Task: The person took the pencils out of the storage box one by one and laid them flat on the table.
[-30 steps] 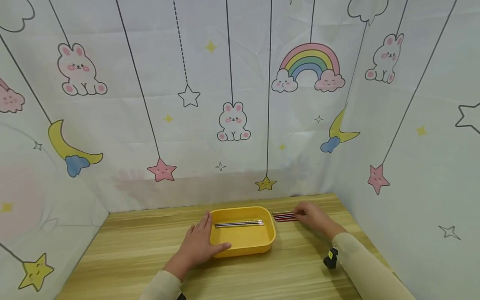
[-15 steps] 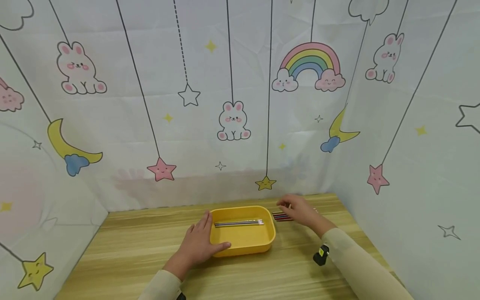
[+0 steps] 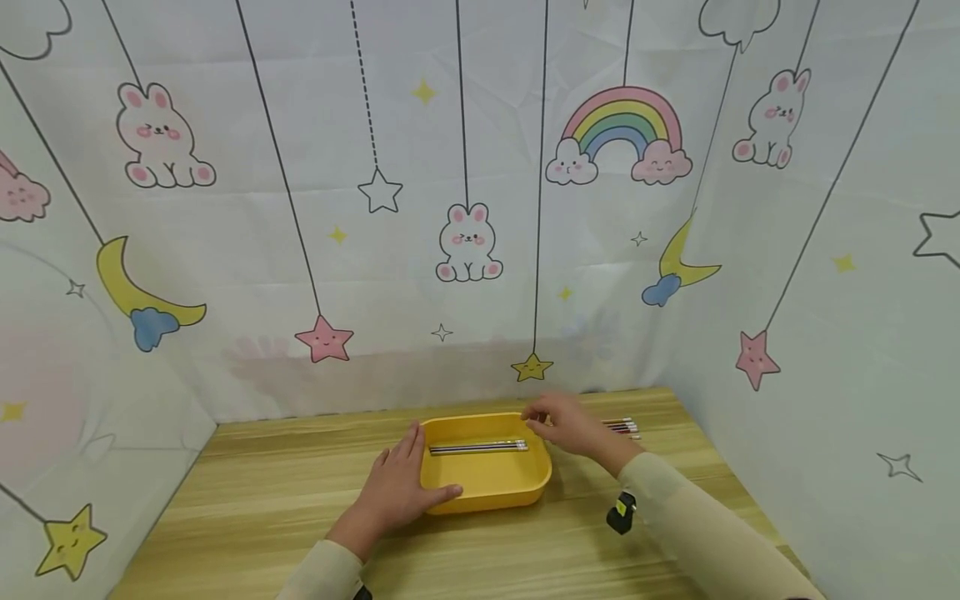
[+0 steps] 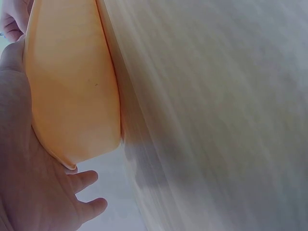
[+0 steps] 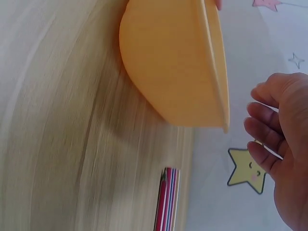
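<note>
Edges first: the wood-grain tabletop (image 3: 262, 483) is stretching wide toward 9 o'clock, and more room is showing between the two arms at 6. At 12 the printed backdrop (image 3: 390, 283) is rising just behind the far edge, and it is closing in at 3 as well. The yellow plastic tray (image 3: 487, 502) is sitting mid-table, its raised rim running all the way round.

Now the hands! The left hand (image 3: 396, 483) is spreading wide, straight fingers lying along the tray's 9 o'clock wall while the thumb is resting over the rim near 7. The right hand (image 3: 562, 425) is hovering by the 1 o'clock corner, higher than the rim, fingers bending loosely with gaps between the tips, and nothing is showing in them.

Inside the tray, a few striped pencils (image 3: 478, 447) are lying side by side, white eraser ends pointing to 3, with tray floor showing on their 6 o'clock side. Outside, at 3 o'clock, a loose row of pencils (image 5: 168, 199) is lying on the wood, red among its stripes; from the head, the right hand is covering its near end. A black wrist camera (image 3: 621, 512) is hanging below the right sleeve (image 3: 705, 525).
</note>
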Tool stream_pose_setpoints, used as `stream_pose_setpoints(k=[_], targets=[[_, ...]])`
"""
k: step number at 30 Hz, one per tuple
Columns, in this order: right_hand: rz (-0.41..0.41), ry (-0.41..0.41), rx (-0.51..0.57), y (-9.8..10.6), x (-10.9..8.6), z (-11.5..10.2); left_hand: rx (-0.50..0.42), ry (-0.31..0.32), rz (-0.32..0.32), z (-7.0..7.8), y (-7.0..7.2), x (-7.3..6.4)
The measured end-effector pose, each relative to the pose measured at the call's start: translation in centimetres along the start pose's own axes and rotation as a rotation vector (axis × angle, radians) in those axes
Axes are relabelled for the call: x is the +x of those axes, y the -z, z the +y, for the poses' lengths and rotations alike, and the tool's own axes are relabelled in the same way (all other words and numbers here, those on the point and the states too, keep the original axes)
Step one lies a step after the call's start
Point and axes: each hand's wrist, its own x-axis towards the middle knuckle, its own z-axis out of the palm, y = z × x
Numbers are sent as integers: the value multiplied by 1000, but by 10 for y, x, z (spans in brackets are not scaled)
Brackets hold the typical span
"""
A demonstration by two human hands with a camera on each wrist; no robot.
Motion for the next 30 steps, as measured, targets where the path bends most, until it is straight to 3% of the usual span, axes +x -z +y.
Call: stream_pose_setpoints(k=[21,30], targets=[[-105,152,-113,-43,30,-28,-1,-14,5,2,3,-2],[-172,89,-85,-56,39,-33,0,-13,6,2,3,-1]])
